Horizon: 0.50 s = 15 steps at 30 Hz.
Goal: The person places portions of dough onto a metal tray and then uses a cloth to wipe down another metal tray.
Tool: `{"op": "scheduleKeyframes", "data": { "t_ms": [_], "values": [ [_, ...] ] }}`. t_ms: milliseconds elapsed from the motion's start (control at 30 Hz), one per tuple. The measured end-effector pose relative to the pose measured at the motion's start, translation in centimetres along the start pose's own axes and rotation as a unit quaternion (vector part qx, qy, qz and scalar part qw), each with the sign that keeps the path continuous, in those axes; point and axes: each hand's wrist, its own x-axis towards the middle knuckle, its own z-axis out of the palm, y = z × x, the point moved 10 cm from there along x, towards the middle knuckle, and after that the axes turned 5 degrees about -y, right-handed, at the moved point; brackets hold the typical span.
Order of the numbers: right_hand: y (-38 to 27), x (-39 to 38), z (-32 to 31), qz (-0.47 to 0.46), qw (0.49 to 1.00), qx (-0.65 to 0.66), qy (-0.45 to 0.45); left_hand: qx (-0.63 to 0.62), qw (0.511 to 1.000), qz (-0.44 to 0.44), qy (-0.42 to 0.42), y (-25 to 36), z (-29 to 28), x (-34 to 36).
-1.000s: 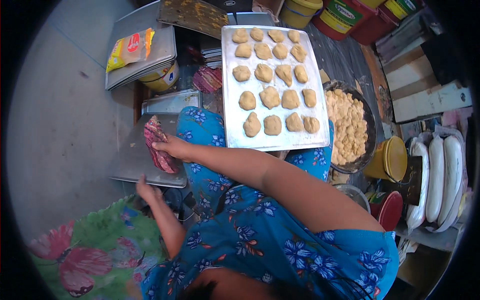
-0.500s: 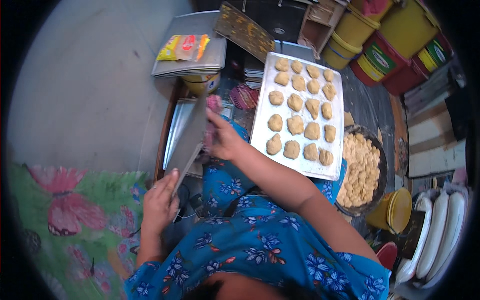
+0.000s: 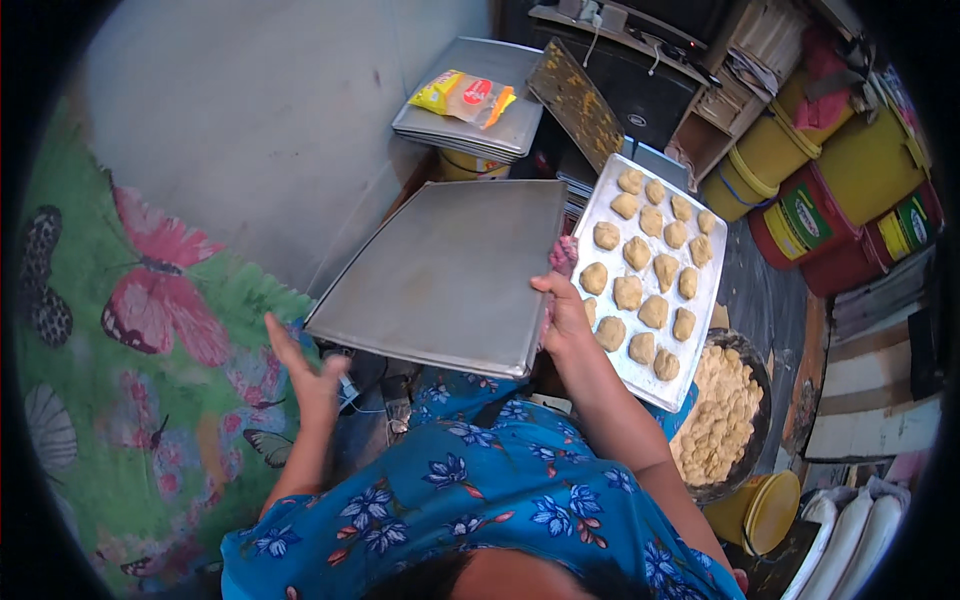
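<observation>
A bare grey baking tray point(image 3: 440, 275) is held up in front of me, its flat surface facing upward. My right hand point(image 3: 565, 315) is closed on its right edge, thumb on top, with a pink knitted cloth point(image 3: 563, 256) bunched against the same edge. By the near left corner of the tray, my left hand point(image 3: 308, 375) is open, fingers and thumb spread. To the right, a silver tray point(image 3: 597, 190) lies tilted, carrying rows of dough lumps point(image 3: 637, 253); the bare tray and my right arm cover part of its left side.
A wide dark pan of dough pieces point(image 3: 722, 410) stands at right, above a yellow bucket point(image 3: 765, 512). At the back, stacked trays point(image 3: 515, 130) carry a yellow packet point(image 3: 462, 97), beside a stained board point(image 3: 578, 100). Large buckets point(image 3: 800, 215) line the right. Butterfly-patterned cloth point(image 3: 170, 290) hangs left.
The bare tray has turned from nearly edge-on to flat and moved right. My left hand has let go of its edge and spread open. The whole view has swung left.
</observation>
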Motion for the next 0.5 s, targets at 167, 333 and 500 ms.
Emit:
{"op": "scheduleKeyframes", "data": {
  "t_ms": [167, 333, 500],
  "values": [
    [-0.3, -2.0, 0.2, -0.026, 0.998, -0.060, 0.021, -0.686, 0.565, -0.444, -0.113, -0.9, 10.1, -6.3],
    [-2.4, -1.6, -0.1, -0.072, 0.983, -0.168, 0.008, -0.644, 0.682, -0.333, -0.102, -2.4, 11.8, -1.7],
    [-8.6, -3.8, 2.8, -0.187, 0.822, -0.523, 0.125, -0.613, 0.745, -0.240, -0.110, -1.2, 10.2, 2.3]
  ]
}}
